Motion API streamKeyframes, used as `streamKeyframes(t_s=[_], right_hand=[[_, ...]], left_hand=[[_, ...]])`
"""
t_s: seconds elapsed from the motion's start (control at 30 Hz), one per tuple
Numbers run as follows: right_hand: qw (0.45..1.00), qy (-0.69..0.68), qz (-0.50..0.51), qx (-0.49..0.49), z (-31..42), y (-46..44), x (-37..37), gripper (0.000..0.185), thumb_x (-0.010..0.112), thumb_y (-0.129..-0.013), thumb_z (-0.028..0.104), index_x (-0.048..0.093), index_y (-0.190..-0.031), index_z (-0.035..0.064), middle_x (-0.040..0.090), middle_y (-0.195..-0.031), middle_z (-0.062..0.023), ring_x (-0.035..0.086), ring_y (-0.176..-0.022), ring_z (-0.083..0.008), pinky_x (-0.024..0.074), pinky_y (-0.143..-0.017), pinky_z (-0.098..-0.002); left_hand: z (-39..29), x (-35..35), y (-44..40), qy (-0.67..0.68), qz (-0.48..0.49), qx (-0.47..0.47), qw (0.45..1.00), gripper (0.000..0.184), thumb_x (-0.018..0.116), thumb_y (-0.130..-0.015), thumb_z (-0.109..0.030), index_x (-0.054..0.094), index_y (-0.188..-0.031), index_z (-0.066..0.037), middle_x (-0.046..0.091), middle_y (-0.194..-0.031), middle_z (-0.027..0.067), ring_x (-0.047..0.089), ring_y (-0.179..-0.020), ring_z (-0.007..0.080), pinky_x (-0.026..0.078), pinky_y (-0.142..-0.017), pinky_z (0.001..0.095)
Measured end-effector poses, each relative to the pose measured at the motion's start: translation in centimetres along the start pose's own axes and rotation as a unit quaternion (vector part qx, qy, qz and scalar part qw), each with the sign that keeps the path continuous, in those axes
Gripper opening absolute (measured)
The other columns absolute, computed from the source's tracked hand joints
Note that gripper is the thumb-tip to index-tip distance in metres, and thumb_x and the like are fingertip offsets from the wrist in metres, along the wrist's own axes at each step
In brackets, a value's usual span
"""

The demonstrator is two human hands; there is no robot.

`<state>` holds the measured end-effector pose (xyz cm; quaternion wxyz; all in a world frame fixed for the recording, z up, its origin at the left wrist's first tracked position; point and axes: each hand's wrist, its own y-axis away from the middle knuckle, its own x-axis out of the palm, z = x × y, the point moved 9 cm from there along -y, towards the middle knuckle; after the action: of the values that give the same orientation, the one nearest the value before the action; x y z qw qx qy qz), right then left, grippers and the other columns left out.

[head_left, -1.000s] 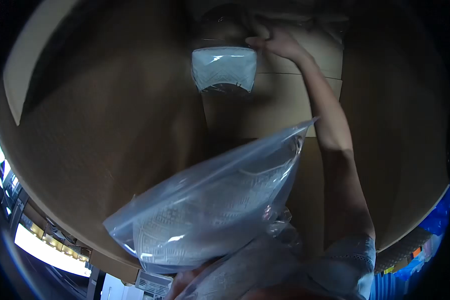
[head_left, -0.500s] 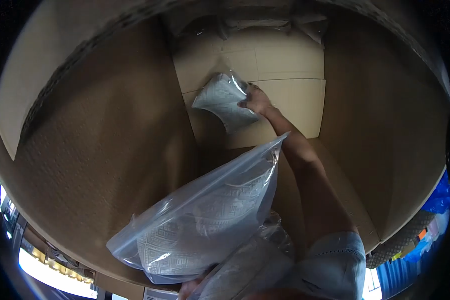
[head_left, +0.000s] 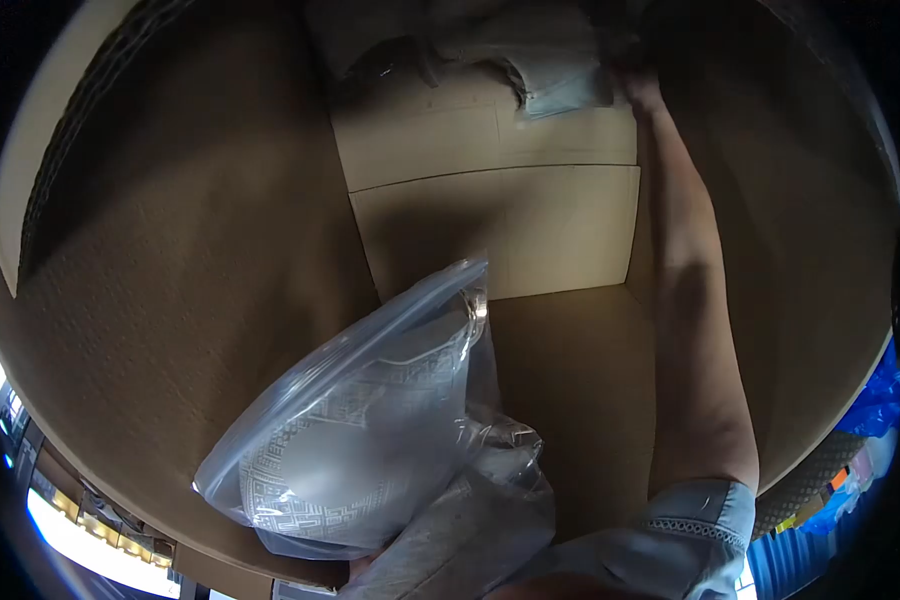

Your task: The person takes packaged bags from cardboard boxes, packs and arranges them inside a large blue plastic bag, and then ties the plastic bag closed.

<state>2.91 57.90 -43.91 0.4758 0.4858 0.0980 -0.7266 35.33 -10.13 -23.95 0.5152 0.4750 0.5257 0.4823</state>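
Deep in a large cardboard box (head_left: 560, 225), my right hand (head_left: 642, 90) is at the right edge of a pale packet in clear plastic (head_left: 567, 88). Its fingers are in shadow, so I cannot see whether they grip. In front, a zip-top plastic bag (head_left: 370, 430) holds pale folded cloth with a woven key pattern. Another clear bagged pale item (head_left: 465, 530) overlaps it at the lower right. Only a sliver of my left hand (head_left: 360, 568) shows below the bags, closed on the zip-top bag; most of it is hidden.
Tall cardboard walls rise on the left (head_left: 180, 270) and right (head_left: 800, 260). More plastic-wrapped packets (head_left: 385, 70) lie in shadow at the far end. Outside the box, blue plastic (head_left: 875, 400) shows at the right.
My right hand has reached farther into the box and to the right, and the pale packet has gone with it to the far end. The zip-top bag has shifted slightly left.
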Motion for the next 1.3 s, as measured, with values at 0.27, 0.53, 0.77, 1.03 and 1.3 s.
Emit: streamKeyframes(t_s=[0.27,0.53,0.77,1.03,1.3], right_hand=[[0.989,0.096,-0.008,-0.109,10.5,9.2,-6.1,0.033,0.058,-0.078,0.030,0.052,-0.068,-0.0006,0.054,-0.066,-0.0204,0.052,-0.062,-0.0378,0.0421,-0.055,-0.0412],[0.986,0.034,0.125,-0.102,20.6,13.0,-12.7,0.028,0.059,-0.078,0.022,0.048,-0.065,-0.0001,0.051,-0.060,-0.0200,0.048,-0.054,-0.0363,0.0388,-0.050,-0.0396],[0.962,-0.196,0.175,-0.069,29.8,26.9,-26.1,0.026,0.059,-0.080,0.013,0.046,-0.060,0.0029,0.040,-0.052,0.0057,0.033,-0.050,-0.0032,0.0255,-0.043,-0.0225],[0.938,-0.197,0.120,-0.260,47.4,44.9,-37.7,0.028,0.065,-0.074,0.018,0.048,-0.056,0.0041,0.043,-0.051,0.0019,0.035,-0.046,-0.0069,0.0243,-0.044,-0.0237],[0.817,-0.174,0.397,-0.380,66.3,71.9,-21.0,0.027,0.066,-0.068,0.013,0.048,-0.050,0.0059,0.042,-0.045,-0.0038,0.042,-0.043,-0.0171,0.0300,-0.046,-0.0281]], left_hand=[[-4.1,3.1,3.9,0.043,-0.003,0.010,0.999,0.060,0.064,-0.069,-0.016,0.033,-0.118,-0.001,0.043,-0.115,0.0148,0.046,-0.102,0.0245,0.038,-0.087,0.0338],[-10.2,3.5,13.3,0.108,-0.014,0.060,0.992,0.063,0.064,-0.069,-0.015,0.030,-0.120,0.000,0.041,-0.117,0.0153,0.045,-0.102,0.0245,0.037,-0.087,0.0337],[-3.8,1.1,23.4,0.307,-0.073,0.157,0.936,0.066,0.064,-0.069,-0.015,0.028,-0.122,0.000,0.040,-0.118,0.0158,0.045,-0.103,0.0245,0.037,-0.088,0.0337],[4.1,-9.7,29.0,0.452,-0.127,0.249,0.847,0.069,0.065,-0.069,-0.014,0.026,-0.124,0.001,0.039,-0.119,0.0163,0.045,-0.103,0.0245,0.037,-0.088,0.0336],[11.4,-30.2,34.2,0.520,-0.211,0.332,0.758,0.073,0.065,-0.069,-0.013,0.023,-0.126,0.002,0.037,-0.120,0.0168,0.044,-0.104,0.0245,0.037,-0.088,0.0335]])
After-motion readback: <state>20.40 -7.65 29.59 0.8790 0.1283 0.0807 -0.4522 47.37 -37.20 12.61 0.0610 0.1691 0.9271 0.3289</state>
